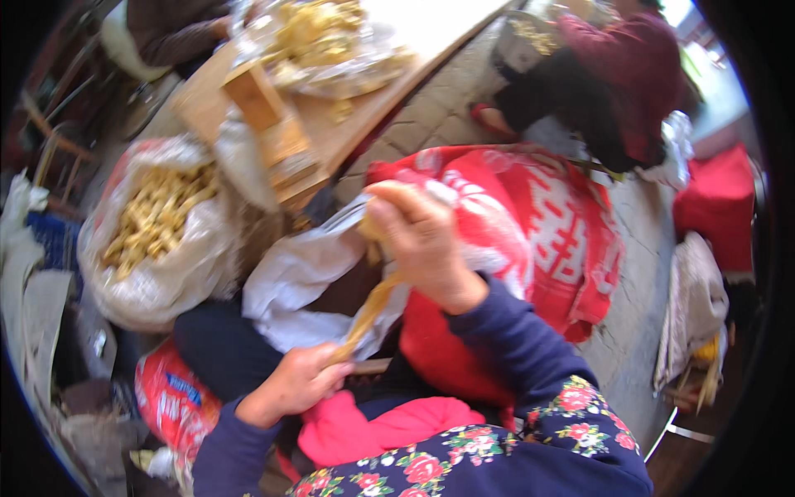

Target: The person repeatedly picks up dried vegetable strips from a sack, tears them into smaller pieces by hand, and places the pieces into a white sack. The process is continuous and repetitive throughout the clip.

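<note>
My left hand (304, 380) grips the lower end of a long tan root-like strand (371, 307). The strand slants up toward my right wrist. Higher up, my right hand (417, 239) pinches a pale yellow piece (371, 227) between thumb and fingers. Blur hides whether this piece joins the strand. Under both hands gapes a white plastic sack (292, 279) with a dark inside. A red cloth with white characters (553, 217) drapes beside it on the right, and a pink cloth (385, 428) lies across my lap.
An open woven sack (102, 292) of tan knobbly pieces (161, 214) stands at left. A wooden table (366, 118) carries a wooden box (270, 118) and a plastic bag of yellow pieces (317, 31). Two people sit nearby. A red printed bag (174, 397) lies by my left arm.
</note>
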### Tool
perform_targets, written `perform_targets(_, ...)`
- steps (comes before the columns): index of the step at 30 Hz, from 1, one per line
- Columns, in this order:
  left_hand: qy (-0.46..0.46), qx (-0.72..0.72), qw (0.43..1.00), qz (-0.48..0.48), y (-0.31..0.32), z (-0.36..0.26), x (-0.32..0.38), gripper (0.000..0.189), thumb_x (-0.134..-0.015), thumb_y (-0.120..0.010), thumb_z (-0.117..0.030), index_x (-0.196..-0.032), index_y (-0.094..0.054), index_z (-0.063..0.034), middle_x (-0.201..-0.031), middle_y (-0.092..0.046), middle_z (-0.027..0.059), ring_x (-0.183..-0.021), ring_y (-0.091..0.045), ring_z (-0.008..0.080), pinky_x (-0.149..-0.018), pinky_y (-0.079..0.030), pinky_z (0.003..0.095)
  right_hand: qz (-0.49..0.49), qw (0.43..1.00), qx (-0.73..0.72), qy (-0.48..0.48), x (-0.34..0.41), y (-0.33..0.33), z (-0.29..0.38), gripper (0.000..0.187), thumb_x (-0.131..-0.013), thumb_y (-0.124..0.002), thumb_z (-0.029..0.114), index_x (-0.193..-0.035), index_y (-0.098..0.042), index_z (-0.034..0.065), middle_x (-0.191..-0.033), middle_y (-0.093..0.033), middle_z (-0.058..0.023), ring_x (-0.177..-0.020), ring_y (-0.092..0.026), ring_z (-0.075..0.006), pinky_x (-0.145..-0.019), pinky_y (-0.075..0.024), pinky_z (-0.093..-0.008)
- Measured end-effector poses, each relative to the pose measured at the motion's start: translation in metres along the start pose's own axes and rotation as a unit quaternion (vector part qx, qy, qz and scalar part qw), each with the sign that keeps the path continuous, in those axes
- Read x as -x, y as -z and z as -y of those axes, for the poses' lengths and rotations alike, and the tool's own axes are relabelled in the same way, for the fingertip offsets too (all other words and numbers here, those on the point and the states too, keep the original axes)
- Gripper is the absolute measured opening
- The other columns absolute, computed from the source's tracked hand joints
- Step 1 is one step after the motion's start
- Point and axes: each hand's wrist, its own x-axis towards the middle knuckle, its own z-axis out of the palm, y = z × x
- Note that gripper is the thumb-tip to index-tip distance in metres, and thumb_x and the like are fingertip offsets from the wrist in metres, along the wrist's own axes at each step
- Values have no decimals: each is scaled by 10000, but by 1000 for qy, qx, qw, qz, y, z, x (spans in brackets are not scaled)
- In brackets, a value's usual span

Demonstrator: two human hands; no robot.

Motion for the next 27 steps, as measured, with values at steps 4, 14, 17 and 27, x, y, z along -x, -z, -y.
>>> perform_targets(4, 68, 76, 993, -55, 7, 15, 22, 140, -960, -593, -154, -922, -626, -24, -595, -576, 22, -429, -464, 66, -402, -366, 223, 248, 870, 424, 50, 12, -4, -51, 77, -747, -640, 50, -812, -602, 36, -847, -640, -152, -588, -625, -266, -657, -551, -335)
perform_targets(14, -73, 256, 954, -137, 23, 6, 11, 839, -694, -515, -827, -865, -585, -9, -567, -542, 26, -407, -435, 72, -353, -339, 219, 369, 925, 85, 15, 39, -55, 17, 363, -831, -685, 374, -953, -651, 33, -740, -636, -190, -744, -642, -394, -671, -507, -464)
perform_targets(17, -55, 288, 934, -203, 21, 15, 7, 709, -850, -453, -724, -837, -555, -23, -490, -462, 5, -351, -389, 77, -332, -323, 234, 322, 915, 173, 172, 26, -56, 12, 332, -796, -702, 360, -773, -646, 34, -606, -605, -153, -615, -622, -377, -568, -484, -452)
perform_targets(27, -54, 429, 901, -40, 1, -8, 0, 189, -923, -567, -63, -855, -614, 107, -486, -424, 2, -358, -346, 84, -359, -275, 241, 209, 905, 44, 367, -28, -74, -11, 369, -836, -663, 194, -569, -436, 80, -518, -483, -99, -489, -534, -327, -458, -411, -427)
